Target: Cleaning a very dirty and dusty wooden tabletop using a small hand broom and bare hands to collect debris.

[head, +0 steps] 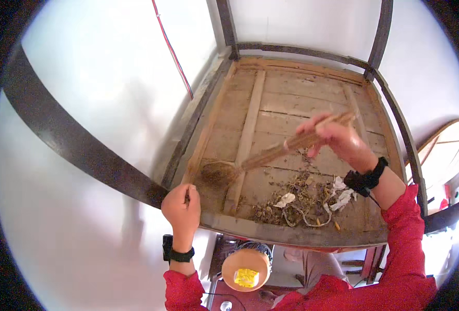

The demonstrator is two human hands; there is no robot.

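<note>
My right hand (332, 134) is closed around the handle of a straw hand broom (272, 153), slightly blurred, over the middle of a wooden board surface (291, 101) with raised battens. The broom's dark bristle end (217, 173) touches the boards near the left edge. My left hand (182, 206) is curled shut at the near left corner, by the dark rail; whether anything is inside its fingers is hard to tell. A heap of dry debris (303, 186) lies near the front edge, with crumpled white paper (285, 200) and a pale cord (307, 224) in it.
Dark wooden posts and a rail (303, 50) frame the boards. White walls stand behind and at the left, where a red and blue cable (173, 54) hangs. Below the front edge is a round tan container (233, 268) with a yellow packet (246, 277).
</note>
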